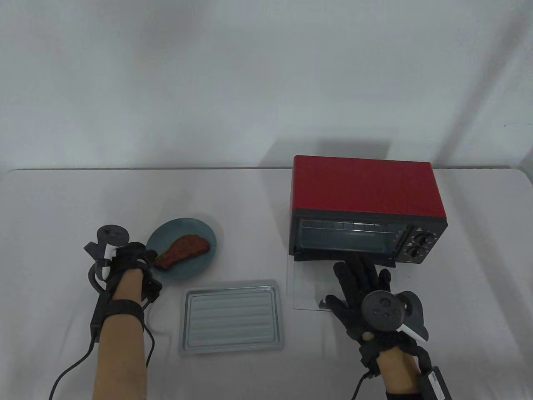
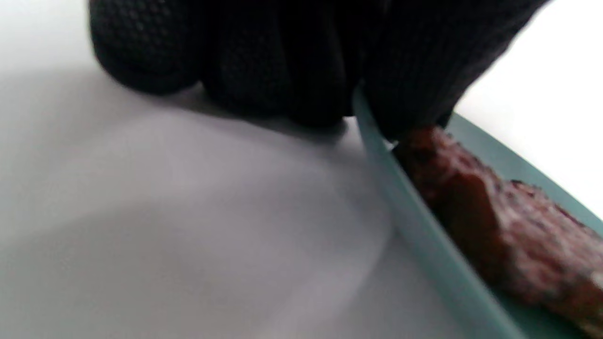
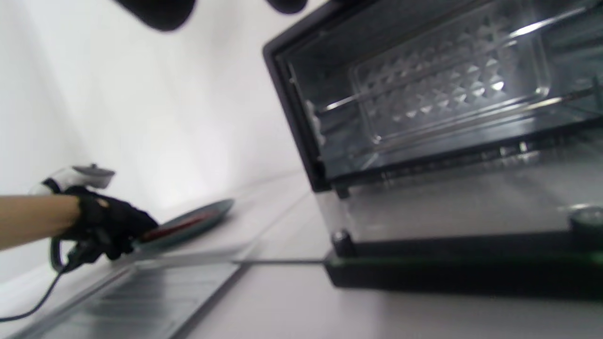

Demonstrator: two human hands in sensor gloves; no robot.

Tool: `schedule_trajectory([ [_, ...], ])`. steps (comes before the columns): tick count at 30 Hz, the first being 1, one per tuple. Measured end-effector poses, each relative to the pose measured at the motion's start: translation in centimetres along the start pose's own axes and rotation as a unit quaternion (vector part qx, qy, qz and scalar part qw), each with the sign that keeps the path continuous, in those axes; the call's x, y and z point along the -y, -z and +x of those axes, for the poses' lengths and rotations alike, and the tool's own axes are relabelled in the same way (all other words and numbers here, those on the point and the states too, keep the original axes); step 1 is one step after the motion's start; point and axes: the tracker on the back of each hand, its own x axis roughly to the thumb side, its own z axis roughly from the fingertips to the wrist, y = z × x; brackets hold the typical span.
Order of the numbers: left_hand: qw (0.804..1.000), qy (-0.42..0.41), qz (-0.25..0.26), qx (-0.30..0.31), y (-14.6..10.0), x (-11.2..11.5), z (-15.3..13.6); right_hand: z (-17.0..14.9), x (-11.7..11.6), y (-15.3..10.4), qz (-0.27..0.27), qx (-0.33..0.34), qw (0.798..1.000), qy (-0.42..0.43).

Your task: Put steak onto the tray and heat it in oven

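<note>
A brown steak (image 1: pixel 185 248) lies on a teal plate (image 1: pixel 189 273) at the table's left. My left hand (image 1: pixel 141 256) sits at the plate's near-left rim, its curled fingers pinching the steak's narrow end. In the left wrist view one gloved finger (image 2: pixel 414 70) reaches over the plate rim (image 2: pixel 424 235) onto the steak (image 2: pixel 509 226). The empty metal tray (image 1: pixel 231 316) lies in front, centre. The red oven (image 1: pixel 366 187) stands on the right with its glass door (image 1: pixel 308 287) folded down flat. My right hand (image 1: pixel 360 279) rests spread on that door.
The oven cavity (image 3: pixel 424 94) shows a wire rack inside. Two control knobs (image 1: pixel 418 246) sit on the oven's right front. Glove cables trail from both wrists toward the table's near edge. The tray (image 3: pixel 141 292) lies between the plate (image 3: pixel 198 221) and the open door.
</note>
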Motion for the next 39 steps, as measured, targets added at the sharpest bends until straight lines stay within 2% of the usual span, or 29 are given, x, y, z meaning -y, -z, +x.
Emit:
schedule_trajectory([
  [4,0.992,-0.120,-0.027,-0.031,0.3,0.1,-1.2,-0.2,0.0,0.0,0.001,-0.004,1.000,0.009],
  [6,0.980,-0.183,-0.063,-0.041,0.3,-0.1,-1.9,-0.2,0.0,0.0,-0.001,-0.004,1.000,0.013],
  [8,0.971,-0.223,-0.077,-0.026,0.2,-0.3,-2.5,-0.3,-0.1,0.0,0.000,-0.002,1.000,0.016],
  [10,0.959,-0.272,-0.080,0.014,-0.1,-0.4,-3.3,-0.3,0.0,0.0,-0.002,-0.003,1.000,0.031],
  [14,0.948,-0.311,-0.046,0.049,-1.7,-1.2,-3.7,-0.4,0.4,-0.1,-0.012,0.001,0.999,0.048],
  [16,0.940,-0.328,-0.069,0.067,-3.1,-1.9,-3.3,-0.4,0.7,-0.3,-0.020,0.005,0.998,0.052],
  [20,0.943,-0.301,-0.104,0.099,-7.0,-2.7,-1.9,-0.5,1.2,-0.4,-0.029,0.011,0.997,0.066],
  [22,0.941,-0.292,-0.133,0.106,-9.2,-2.2,-1.4,-0.6,1.5,-0.5,-0.032,0.012,0.997,0.072],
  [26,0.943,-0.272,-0.147,0.122,-11.9,-0.6,-0.9,-0.6,1.7,-0.6,-0.036,0.016,0.996,0.084],
  [31,0.945,-0.257,-0.138,0.150,-13.1,2.1,-1.1,-0.6,1.5,-0.6,-0.030,0.016,0.995,0.095],
  [35,0.955,-0.209,-0.117,0.175,-13.2,2.3,-0.7,-0.5,1.4,-0.6,-0.028,0.014,0.994,0.101],
  [39,0.955,-0.203,-0.108,0.186,-13.1,2.4,-0.6,-0.5,1.4,-0.6,-0.024,0.008,0.994,0.103],
])
